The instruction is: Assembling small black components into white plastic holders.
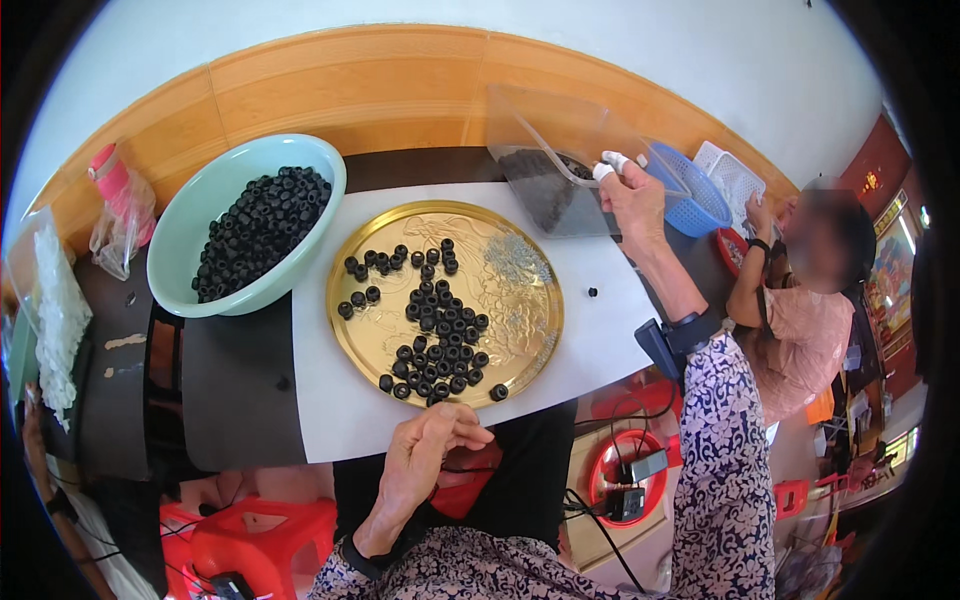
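Note:
A round gold tray [510, 345] with an embossed pattern lies before me, and several small black ring-shaped pieces [450, 330] are spread over it. My left hand [430, 445] is at the tray's near edge with its fingers curled together; whatever they hold, if anything, is hidden. My right hand [637, 200] reaches over the near right side of a clear plastic box [580, 222]. White coverings show on its fingertips, which are apart, and no piece is visible between them. Dark pieces [545, 185] lie in the box.
A pale green basin [325, 170] of black pieces stands left. Blue [690, 205] and white [730, 170] baskets are beyond the box. One black piece [592, 292] lies on the white sheet [610, 340]. A co-worker [800, 300] is at right; another person's arm [45, 460] is at far left.

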Demonstrator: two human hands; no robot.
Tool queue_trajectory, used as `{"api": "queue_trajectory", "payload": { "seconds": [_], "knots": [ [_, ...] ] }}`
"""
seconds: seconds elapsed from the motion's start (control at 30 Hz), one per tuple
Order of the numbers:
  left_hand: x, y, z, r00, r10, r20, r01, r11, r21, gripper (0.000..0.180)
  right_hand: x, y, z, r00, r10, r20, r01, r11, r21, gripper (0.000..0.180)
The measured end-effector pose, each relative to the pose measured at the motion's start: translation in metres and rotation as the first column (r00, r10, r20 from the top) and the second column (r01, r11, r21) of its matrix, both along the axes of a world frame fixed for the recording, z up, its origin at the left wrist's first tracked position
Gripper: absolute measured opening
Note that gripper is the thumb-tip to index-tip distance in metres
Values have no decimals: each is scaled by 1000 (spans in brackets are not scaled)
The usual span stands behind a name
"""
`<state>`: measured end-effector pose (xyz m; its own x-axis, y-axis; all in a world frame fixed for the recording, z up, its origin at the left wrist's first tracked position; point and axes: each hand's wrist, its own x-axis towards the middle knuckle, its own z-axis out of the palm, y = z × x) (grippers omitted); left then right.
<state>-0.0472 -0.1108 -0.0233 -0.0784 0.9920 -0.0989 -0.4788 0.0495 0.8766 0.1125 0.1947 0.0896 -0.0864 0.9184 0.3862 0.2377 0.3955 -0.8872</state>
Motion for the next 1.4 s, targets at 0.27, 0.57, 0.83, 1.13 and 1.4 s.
{"api": "queue_trajectory", "payload": {
  "seconds": [0.27,0.57,0.83,1.13,1.4],
  "knots": [
    [-6,-1,12,999,-46,1,46,992,-116,39,-52,-49,-29,968,230,-97,-225,972,65,14],
    [-5,-1,7,994,-72,-79,66,995,-73,42,-144,-74,-65,606,400,687,-731,619,285,25],
    [-8,-3,4,988,-108,-111,102,993,-61,41,-161,-82,-69,423,327,845,-740,664,113,23],
    [-5,-3,5,984,-85,-157,81,996,-29,41,-148,-101,-68,434,331,838,-781,601,167,25],
    [-3,-3,4,985,-75,-157,67,996,-56,41,-144,-105,-68,628,462,626,-699,689,192,14]
  ]
}}
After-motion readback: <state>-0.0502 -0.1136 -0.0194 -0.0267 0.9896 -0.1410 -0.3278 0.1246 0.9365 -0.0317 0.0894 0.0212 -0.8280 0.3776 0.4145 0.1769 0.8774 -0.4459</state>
